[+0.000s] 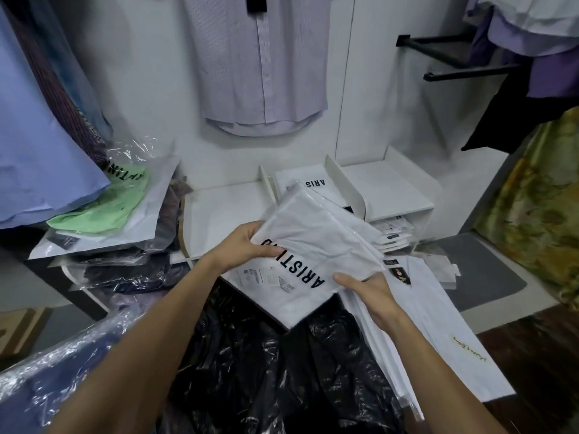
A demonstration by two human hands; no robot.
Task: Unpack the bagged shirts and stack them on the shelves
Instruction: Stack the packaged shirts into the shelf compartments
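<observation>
I hold a folded white shirt in a clear bag [316, 242], printed with black letters, above the shelf front. My left hand [247, 245] grips its left edge, thumb on top across the lettering. My right hand [366, 292] holds its lower right corner from beneath, thumb on the edge. A white shelf unit [225, 214] with upright dividers stands behind; one bagged white shirt [304, 183] lies in its middle compartment. More bagged white shirts [432, 324] lie stacked under my right hand.
A green bagged shirt [106, 202] tops a pile of dark bagged shirts at the left. Black plastic-wrapped garments [266, 371] and a blue bagged one [62, 364] lie below my arms. Shirts hang on the wall and on racks; a grey mat [488, 270] lies at right.
</observation>
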